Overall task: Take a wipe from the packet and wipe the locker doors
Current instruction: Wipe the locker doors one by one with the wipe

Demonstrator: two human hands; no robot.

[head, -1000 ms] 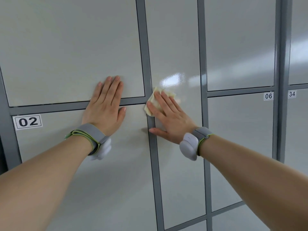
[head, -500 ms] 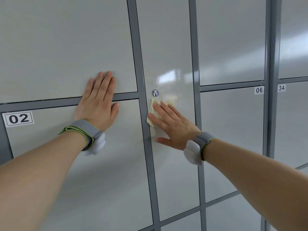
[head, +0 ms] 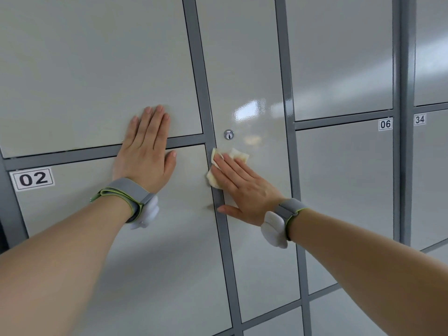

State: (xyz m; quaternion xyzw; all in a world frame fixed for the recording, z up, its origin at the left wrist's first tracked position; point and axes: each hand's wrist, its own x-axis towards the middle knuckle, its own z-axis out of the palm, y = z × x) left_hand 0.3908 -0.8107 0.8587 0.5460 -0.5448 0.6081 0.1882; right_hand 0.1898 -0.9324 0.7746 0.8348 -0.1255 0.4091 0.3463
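Just below the round metal keyhole [head: 228,134], on the tall glossy door [head: 242,69]: right grip [head: 244,190], flat and released, fingers straight and together, thumb splayed to the lower left. Presses a crumpled wipe [head: 240,155] against the smooth panel; clasps nothing. Wipe pale cream with yellowish staining, thin and soft, creased into an uneven wad, poking out above the fingertips and to their left, its left edge lapping onto the grey frame [head: 194,69] below-left of the keyhole.

Left of the keyhole, across the frame's horizontal rail: left grip [head: 145,154], also released, palm flat, fingers straight and close, fingertips on the matte upper door, heel on the door below. Holds nothing.

Well left of the keyhole and lower: rectangular white 02 label [head: 32,178], bold black digits. Well right of the keyhole, near its height: small square 06 label [head: 385,124] and 34 label [head: 420,119], a double grey upright between them.

Below the keyhole, at the wrists: left strap [head: 128,190] and right strap [head: 289,208], grey woven fabric edged in lime green, each with a rounded white plastic pod beneath.

Above-right of the keyhole: bright rectangular glare on faintly dimpled lacquer. Doors pale grey-white, flat, rectangular; frame darker, matte, straight-edged.
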